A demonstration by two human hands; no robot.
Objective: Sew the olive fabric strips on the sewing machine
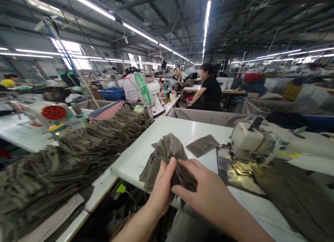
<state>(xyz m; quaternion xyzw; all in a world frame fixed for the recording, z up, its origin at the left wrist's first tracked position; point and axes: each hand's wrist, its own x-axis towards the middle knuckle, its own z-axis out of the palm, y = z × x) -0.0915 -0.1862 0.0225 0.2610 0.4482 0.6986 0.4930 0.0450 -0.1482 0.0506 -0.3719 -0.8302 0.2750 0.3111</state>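
Observation:
My left hand (161, 188) and my right hand (202, 188) both grip a crumpled bundle of taupe fabric (167, 155), holding it just above the white sewing table (135, 158). A flat taupe fabric piece (202, 145) lies on the table beyond my right hand. To the right of my hands stands an industrial sewing machine (254, 141), with its needle area over a metal plate. A large length of olive-brown fabric (294, 196) lies at the lower right.
A long, layered pile of taupe fabric pieces (65, 158) lines the table's left side. Beyond stand another sewing machine (49, 113), a green-bladed fan (142, 90), and a blue crate (112, 93). A co-worker in black (208, 90) sits farther ahead among more workstations.

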